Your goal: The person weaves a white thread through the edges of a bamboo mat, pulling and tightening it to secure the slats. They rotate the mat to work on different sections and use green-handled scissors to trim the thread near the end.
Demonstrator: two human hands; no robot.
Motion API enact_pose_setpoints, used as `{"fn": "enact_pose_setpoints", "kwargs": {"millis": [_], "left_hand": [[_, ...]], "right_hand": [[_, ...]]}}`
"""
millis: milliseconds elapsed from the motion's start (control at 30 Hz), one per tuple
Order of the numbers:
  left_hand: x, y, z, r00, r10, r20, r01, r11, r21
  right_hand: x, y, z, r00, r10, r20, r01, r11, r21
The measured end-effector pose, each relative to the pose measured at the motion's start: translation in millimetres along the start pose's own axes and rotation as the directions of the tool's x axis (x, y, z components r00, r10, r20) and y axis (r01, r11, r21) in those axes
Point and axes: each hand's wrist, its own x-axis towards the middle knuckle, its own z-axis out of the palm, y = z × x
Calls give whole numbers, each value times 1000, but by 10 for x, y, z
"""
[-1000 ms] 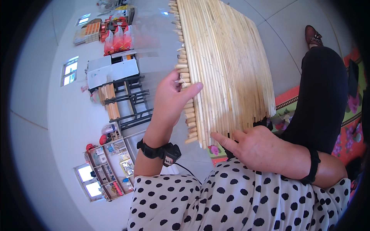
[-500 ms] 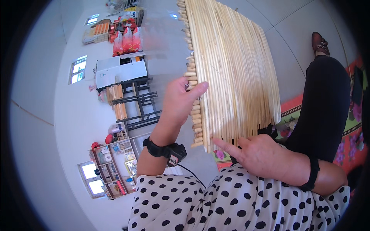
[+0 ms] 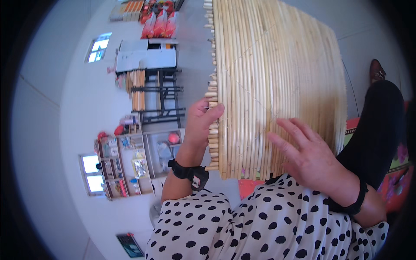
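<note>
A panel of pale straw-coloured stalks (image 3: 251, 86), laid side by side and stitched with thin thread, stands in front of me. Its left edge is a row of short stalk ends layered across the long ones. My left hand (image 3: 203, 123) grips that edge, thumb on the front face and fingers behind, where they are hidden. Over the lower right of the panel, my right hand (image 3: 310, 158) is open with fingers spread. Its fingertips are at the stalks; whether they press on them I cannot tell.
A black-clad leg (image 3: 372, 125) and brown shoe (image 3: 377, 70) are at the right, beside a flowered red cloth (image 3: 392, 177). Shelves (image 3: 125, 167), a dark metal rack (image 3: 158, 95), a white cabinet (image 3: 145, 56) and red bags (image 3: 160, 25) stand along the left wall.
The panel has turned to show its face more fully and come closer. My right hand has moved right and up from the lower left corner, its fingers spreading. My left hand keeps its grip.
</note>
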Motion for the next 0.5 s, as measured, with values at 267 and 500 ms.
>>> {"fn": "enact_pose_setpoints", "kwargs": {"millis": [267, 500], "left_hand": [[-603, -564, -623, 994, 86, -63, -99, 964, -247], [-656, -763, -699, 988, 150, -26, -151, 957, -247]], "right_hand": [[181, -528, 91, 968, -3, 250, 33, 993, -117], [296, -648, 343, 960, -72, 271, 137, 963, -231]]}}
